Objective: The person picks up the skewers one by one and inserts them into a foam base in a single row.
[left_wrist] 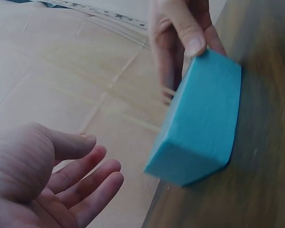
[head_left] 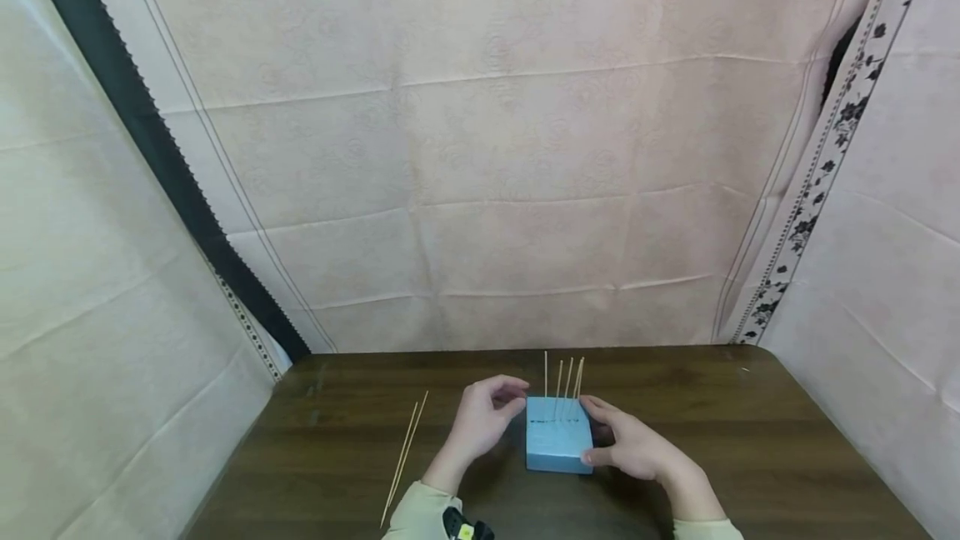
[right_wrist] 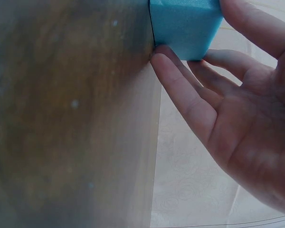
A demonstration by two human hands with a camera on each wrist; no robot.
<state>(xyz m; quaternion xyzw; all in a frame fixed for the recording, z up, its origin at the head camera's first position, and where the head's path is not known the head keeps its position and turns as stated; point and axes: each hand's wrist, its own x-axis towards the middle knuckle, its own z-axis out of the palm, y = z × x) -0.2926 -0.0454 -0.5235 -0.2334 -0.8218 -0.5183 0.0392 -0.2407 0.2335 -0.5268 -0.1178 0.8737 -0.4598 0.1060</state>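
A light blue foam block (head_left: 553, 447) lies on the table, with several thin wooden sticks (head_left: 546, 375) standing up from its far part. My right hand (head_left: 637, 444) grips the block's right side, thumb near the front corner and fingers toward the back. In the right wrist view, fingertips touch the block's (right_wrist: 185, 28) lower edge. Just left of the block is my left hand (head_left: 483, 419), apart from it. The left wrist view has this hand (left_wrist: 52, 175) with loosely bent fingers and nothing in them; the sticks look blurred there.
Two loose wooden sticks (head_left: 405, 457) lie on the dark wooden table (head_left: 345, 415), left of my left forearm. Pale cloth (head_left: 510, 190) hangs behind the table's far edge, and more cloth hangs at both sides. A black device (head_left: 459, 525) sits at my left wrist.
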